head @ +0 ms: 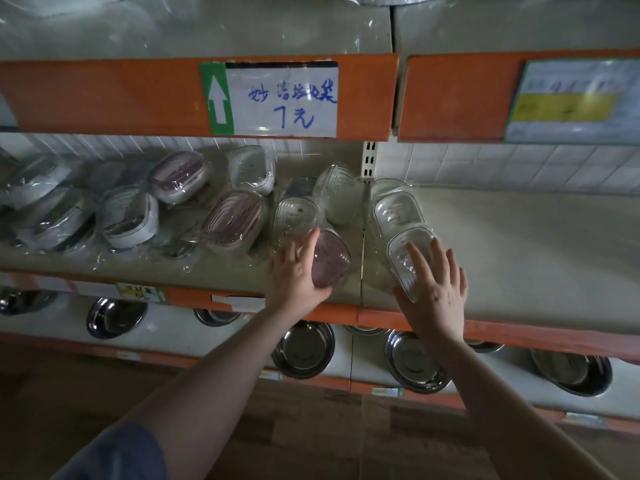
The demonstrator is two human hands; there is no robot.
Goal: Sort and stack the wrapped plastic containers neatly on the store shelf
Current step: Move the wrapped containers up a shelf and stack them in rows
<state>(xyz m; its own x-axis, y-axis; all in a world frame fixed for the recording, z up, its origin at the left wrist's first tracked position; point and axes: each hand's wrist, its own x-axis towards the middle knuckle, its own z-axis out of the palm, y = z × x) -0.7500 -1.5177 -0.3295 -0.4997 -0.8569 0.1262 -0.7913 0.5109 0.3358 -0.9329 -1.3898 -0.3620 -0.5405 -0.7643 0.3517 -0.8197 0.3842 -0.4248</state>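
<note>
My left hand (pixel 294 275) grips a wrapped pink container (pixel 330 259) near the front edge of the middle shelf (pixel 519 258), thumb under it and fingers on its left side. My right hand (pixel 434 289) rests with straight, spread fingers on a wrapped clear container (pixel 407 252), the nearest of a short row running back past another clear container (pixel 396 211). To the left lie several more wrapped containers in a loose heap, among them a pink-lidded one (pixel 235 218) and a white one (pixel 128 218).
An orange-fronted upper shelf with a handwritten price tag (pixel 280 98) overhangs the work area. An upright slotted post (pixel 370 161) divides the two shelf bays. Below, steel bowls (pixel 304 349) stand on the lower shelf. The right bay's beige surface stretches to the right.
</note>
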